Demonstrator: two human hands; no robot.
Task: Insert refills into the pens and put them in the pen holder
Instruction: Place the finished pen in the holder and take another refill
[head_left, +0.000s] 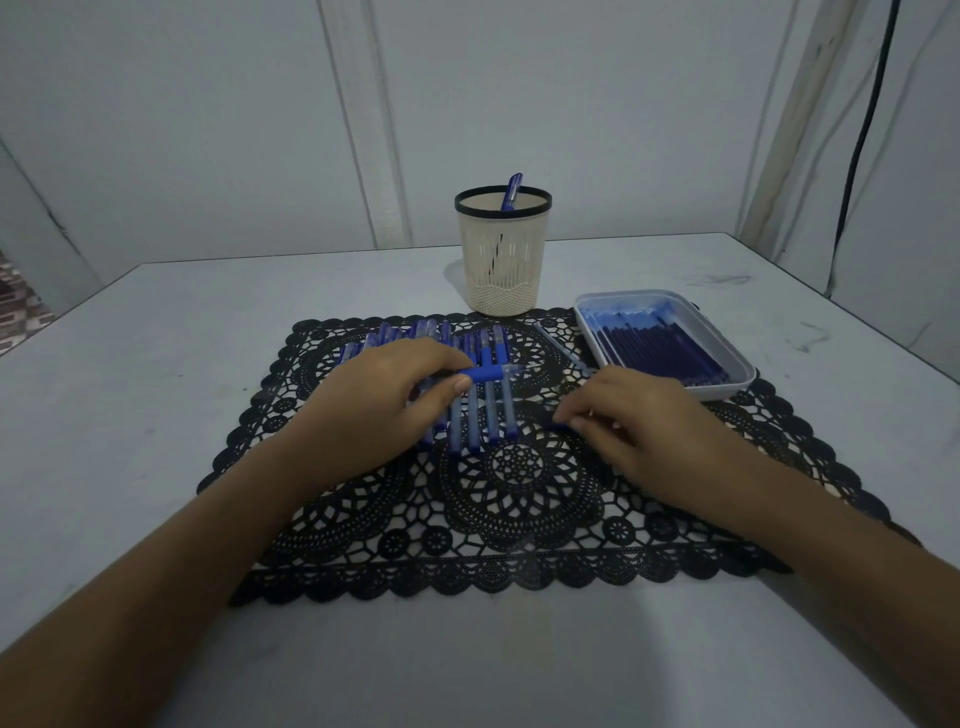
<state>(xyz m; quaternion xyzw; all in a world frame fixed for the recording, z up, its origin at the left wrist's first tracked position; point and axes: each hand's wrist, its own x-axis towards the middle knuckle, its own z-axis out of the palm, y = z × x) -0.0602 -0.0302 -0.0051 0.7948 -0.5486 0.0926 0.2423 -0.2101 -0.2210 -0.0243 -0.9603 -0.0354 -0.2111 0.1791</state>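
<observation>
My left hand (379, 400) grips a blue pen (488, 373) held sideways, its clear tip pointing right, above a row of several blue pens (485, 410) lying on the black lace mat (519, 493). My right hand (639, 421) rests low on the mat, and its fingertips pinch a small dark blue piece (558, 426), likely a pen cap. A beige pen holder (503, 254) with a black rim stands behind the mat and has one blue pen (511, 192) in it. A white tray (743, 371) at the right holds several dark blue refills (654, 348).
A thin clear refill (561, 348) lies on the mat between the pens and the tray. The grey table (156, 364) ends at a white panelled wall behind. A black cable (857, 156) hangs down the wall at far right.
</observation>
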